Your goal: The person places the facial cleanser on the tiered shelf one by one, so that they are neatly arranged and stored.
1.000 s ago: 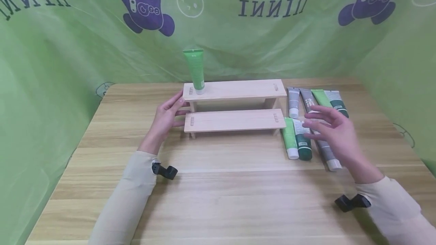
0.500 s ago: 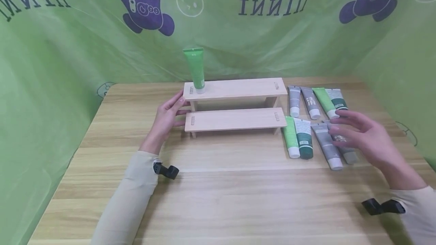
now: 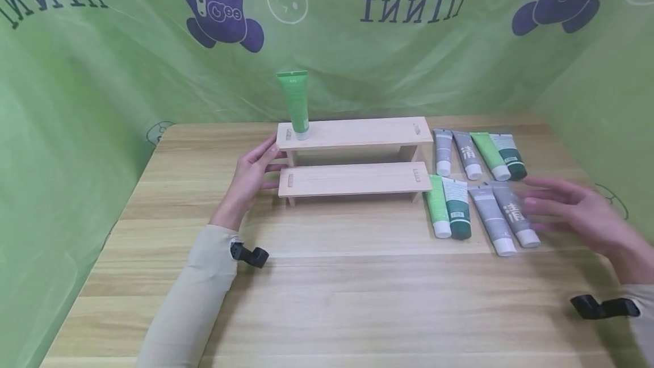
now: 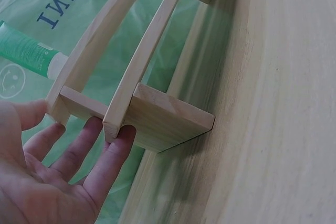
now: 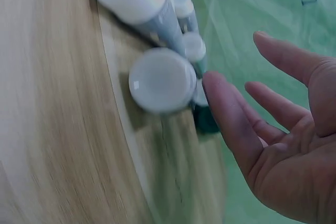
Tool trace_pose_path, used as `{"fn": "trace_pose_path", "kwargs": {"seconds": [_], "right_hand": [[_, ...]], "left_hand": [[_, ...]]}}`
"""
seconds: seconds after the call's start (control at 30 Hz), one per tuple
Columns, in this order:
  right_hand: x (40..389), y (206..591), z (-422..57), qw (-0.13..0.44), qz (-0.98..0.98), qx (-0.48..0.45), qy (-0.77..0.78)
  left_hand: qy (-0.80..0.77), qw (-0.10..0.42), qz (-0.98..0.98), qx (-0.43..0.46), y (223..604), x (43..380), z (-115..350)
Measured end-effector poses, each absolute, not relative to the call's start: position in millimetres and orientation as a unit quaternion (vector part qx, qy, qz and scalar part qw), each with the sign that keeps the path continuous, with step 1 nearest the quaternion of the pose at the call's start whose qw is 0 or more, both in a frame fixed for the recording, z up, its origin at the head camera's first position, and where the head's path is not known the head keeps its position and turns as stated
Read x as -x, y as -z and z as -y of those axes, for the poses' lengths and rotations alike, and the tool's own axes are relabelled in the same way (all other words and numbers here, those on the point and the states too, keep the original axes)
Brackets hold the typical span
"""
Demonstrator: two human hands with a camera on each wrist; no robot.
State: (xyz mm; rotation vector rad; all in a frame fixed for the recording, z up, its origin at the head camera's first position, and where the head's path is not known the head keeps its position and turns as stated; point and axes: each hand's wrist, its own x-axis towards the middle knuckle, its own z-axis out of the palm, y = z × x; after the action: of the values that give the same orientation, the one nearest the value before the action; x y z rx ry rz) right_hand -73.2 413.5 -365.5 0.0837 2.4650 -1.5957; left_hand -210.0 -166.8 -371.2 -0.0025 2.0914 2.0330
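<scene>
A pale two-tier wooden stand (image 3: 352,179) sits in the middle of the table. My left hand (image 3: 250,172) holds its left end; in the left wrist view the thumb and index finger pinch the upper board's end, and other fingertips touch near the lower board (image 4: 147,51). A green squeeze tube (image 3: 296,104) stands cap-down on the upper board's left end. My right hand (image 3: 582,212), fingers spread and relaxed with nothing in them, hovers just right of a grey squeeze tube (image 3: 512,214). In the right wrist view a white cap (image 5: 163,81) lies left of the fingertips.
Several green, white-and-green and grey tubes lie in two rows right of the stand, including a light green tube (image 3: 438,209) against its lower board and a dark-green-ended tube (image 3: 509,155) behind. Green printed cloth (image 3: 357,61) hangs around the wooden table (image 3: 332,300).
My right hand has moved right from over the front row of tubes to its outer side, uncovering the grey tubes. The left hand stays on the stand.
</scene>
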Motion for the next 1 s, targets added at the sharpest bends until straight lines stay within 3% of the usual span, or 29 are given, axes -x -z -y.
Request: {"fn": "trace_pose_path", "kwargs": {"seconds": [0.37,1.0], "right_hand": [[81.6,380.1,-430.1,0.143,-0.837,-0.056,0.526],[95.0,373.2,-408.6,0.196,-0.883,-0.055,0.424]], "left_hand": [[-0.698,0.112,-0.708,0.002,371.4,208.5,166.5],[-0.695,0.111,-0.711,-0.003,371.7,208.8,167.1]]}}
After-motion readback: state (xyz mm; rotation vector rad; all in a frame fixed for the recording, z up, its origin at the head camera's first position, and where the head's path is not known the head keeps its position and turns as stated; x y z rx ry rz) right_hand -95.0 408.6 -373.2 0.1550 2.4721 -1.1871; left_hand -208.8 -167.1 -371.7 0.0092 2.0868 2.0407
